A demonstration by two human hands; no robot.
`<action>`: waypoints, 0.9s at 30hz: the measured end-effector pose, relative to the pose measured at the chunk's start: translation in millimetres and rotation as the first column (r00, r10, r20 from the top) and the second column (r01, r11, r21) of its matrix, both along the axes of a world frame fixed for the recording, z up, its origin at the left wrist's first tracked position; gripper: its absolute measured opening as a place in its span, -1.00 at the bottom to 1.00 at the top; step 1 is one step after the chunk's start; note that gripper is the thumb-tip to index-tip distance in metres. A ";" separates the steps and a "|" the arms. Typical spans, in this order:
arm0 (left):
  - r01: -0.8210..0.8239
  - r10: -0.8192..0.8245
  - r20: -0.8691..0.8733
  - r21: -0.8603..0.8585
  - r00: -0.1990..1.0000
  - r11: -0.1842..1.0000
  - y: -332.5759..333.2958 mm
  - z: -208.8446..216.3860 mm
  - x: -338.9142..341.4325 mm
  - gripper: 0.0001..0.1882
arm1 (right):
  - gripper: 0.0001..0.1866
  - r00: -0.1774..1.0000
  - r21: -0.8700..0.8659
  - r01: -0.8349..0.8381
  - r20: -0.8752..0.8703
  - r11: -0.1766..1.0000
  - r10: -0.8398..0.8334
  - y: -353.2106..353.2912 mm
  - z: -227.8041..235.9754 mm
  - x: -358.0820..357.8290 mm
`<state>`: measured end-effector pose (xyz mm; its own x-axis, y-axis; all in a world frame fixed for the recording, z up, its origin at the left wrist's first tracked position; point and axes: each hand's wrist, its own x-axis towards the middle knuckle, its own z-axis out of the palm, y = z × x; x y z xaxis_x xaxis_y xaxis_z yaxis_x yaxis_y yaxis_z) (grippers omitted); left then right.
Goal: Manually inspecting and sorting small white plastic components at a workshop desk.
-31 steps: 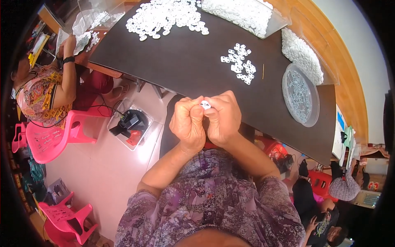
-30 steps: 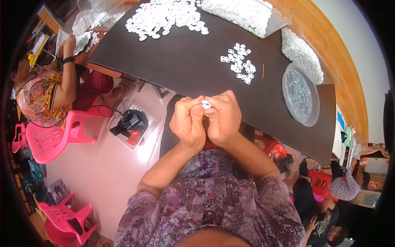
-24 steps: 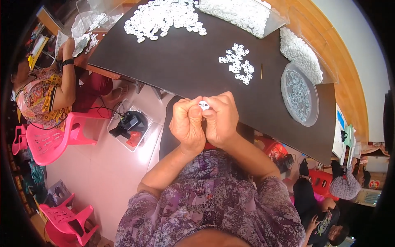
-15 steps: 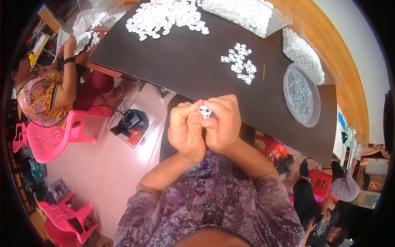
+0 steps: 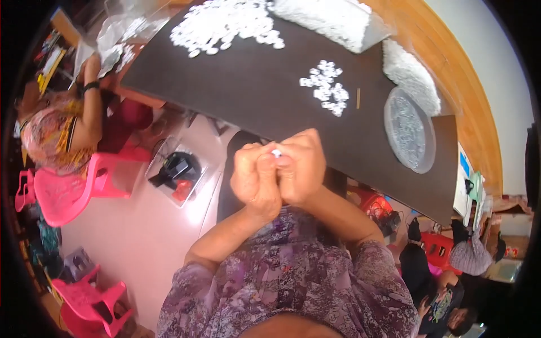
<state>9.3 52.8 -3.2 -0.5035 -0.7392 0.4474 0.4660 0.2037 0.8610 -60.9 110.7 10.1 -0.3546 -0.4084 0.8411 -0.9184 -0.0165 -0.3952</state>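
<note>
Pinches a small white piece [image 5: 276,152] between the drawn-together fingertips of the left hand [image 5: 252,177] and the right hand [image 5: 301,169], with the thumbs side by side. Shows only a sliver of white, too blurred for detail. Holds both hands close together in front of the patterned shirt [image 5: 287,265], overlapping in view the near edge of the dark table [image 5: 242,84]; cannot tell whether touching it.

Leaves a broad stretch of tabletop ahead and to the far left, with the near edge slanting from far left to near right. Drops there, on the left, to the pale floor [image 5: 129,236].

Has to the far right a loose cluster of white pieces [image 5: 324,93], just right of it a thin tan stick [image 5: 358,98], then a round clear tray [image 5: 426,152] of bluish-grey bits. Lines the far side with a large white pile [image 5: 222,25], a clear container [image 5: 378,35] filled with white and, beyond the tray, another white heap [image 5: 411,73]. Includes a clear bin [image 5: 163,188] on the floor at left and, farther left, a seated person [image 5: 62,132] beside a pink chair [image 5: 65,194].
</note>
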 end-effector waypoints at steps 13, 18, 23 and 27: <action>0.297 -0.309 0.243 0.086 0.920 0.951 -24.3 10.8 -18.3 -0.63 | -0.88 0.874 0.156 0.408 -0.351 0.900 -0.335 88.9 44.3 -83.2; 0.275 -0.289 0.305 0.089 0.907 0.957 -34.1 2.4 -28.1 -0.71 | -0.89 0.711 0.051 0.693 -0.210 0.719 -0.671 159.6 93.6 -171.7; 0.296 -0.292 0.365 0.047 0.884 0.954 -31.7 7.0 -46.7 -0.77 | -0.77 0.443 0.188 0.890 -0.133 0.416 -0.887 220.4 134.5 -264.1; 0.245 -0.139 0.387 -0.240 0.912 0.940 -37.7 1.7 -72.8 -0.83 | -0.78 0.328 0.227 0.940 -0.394 0.255 -0.859 257.1 123.3 -312.7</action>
